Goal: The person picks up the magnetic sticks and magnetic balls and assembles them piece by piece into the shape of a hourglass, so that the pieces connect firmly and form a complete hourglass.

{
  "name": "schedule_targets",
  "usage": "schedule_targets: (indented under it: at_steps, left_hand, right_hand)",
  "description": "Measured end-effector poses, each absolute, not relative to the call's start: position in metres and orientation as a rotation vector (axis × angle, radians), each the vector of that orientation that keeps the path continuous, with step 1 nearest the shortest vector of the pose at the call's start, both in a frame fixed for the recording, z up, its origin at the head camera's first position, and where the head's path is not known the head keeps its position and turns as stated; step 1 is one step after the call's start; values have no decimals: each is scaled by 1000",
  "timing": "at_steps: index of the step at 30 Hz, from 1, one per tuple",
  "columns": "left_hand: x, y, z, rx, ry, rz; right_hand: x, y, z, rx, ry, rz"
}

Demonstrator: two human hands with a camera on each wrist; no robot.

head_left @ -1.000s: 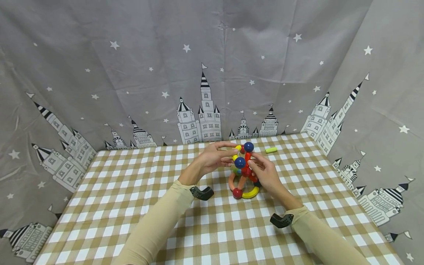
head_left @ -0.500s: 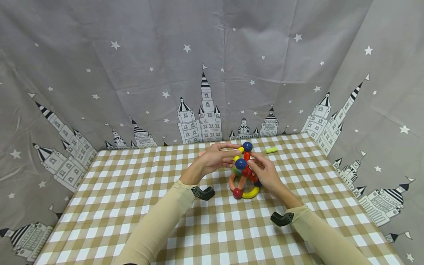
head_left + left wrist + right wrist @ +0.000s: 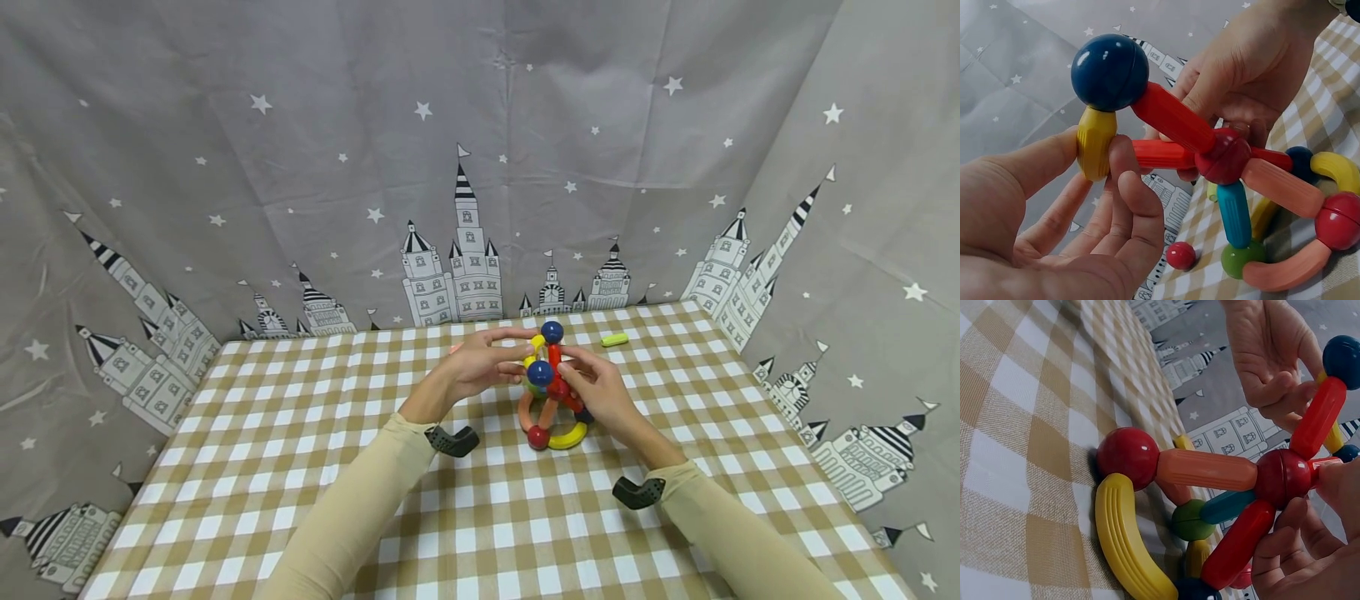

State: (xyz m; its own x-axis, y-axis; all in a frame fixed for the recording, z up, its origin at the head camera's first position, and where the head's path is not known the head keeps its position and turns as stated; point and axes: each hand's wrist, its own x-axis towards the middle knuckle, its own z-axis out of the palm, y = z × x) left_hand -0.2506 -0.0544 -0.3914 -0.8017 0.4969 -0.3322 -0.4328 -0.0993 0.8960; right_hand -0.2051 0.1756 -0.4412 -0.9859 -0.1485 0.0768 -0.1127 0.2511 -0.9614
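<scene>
A structure of magnetic rods and balls stands on the checked cloth between the hands. My left hand (image 3: 476, 367) pinches a yellow curved rod (image 3: 1095, 147) between thumb and fingers, just below a blue ball (image 3: 1110, 72). With thumb and fingertips, my right hand (image 3: 600, 390) grips a red rod (image 3: 554, 358) next to the central red ball (image 3: 1225, 156). A second blue ball (image 3: 552, 332) tops that rod. Lower down are orange rods (image 3: 1207, 469), a teal rod (image 3: 1234, 214), a green ball (image 3: 1242, 259) and a yellow curved rod (image 3: 1127, 540).
A loose yellow-green rod (image 3: 614, 340) lies behind the structure at right. One loose red ball (image 3: 1180, 255) shows beyond it. Behind the left hand, a bit of a pinkish piece (image 3: 455, 348) peeks out. A grey castle-print curtain (image 3: 360, 167) borders the checked table (image 3: 300, 467).
Both blue balls and the yellow curved rod have shifted slightly left, along with my left hand. The structure's base and my right hand have hardly moved.
</scene>
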Motion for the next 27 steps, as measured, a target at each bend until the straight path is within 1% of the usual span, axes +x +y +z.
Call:
schedule_targets:
  at_steps: [15,22,27]
  left_hand:
    - [-241,-64,-411,14,1508,2087]
    - [-237,-68,-415,24,1472,2104]
    - [-236,-67,-416,25,1451,2115]
  right_hand:
    - [-204,177,-445,-358,2451,-1880]
    - [-204,177,-443,-331,2441,-1863]
    - [-207,186,-439,-328,2470,-1797]
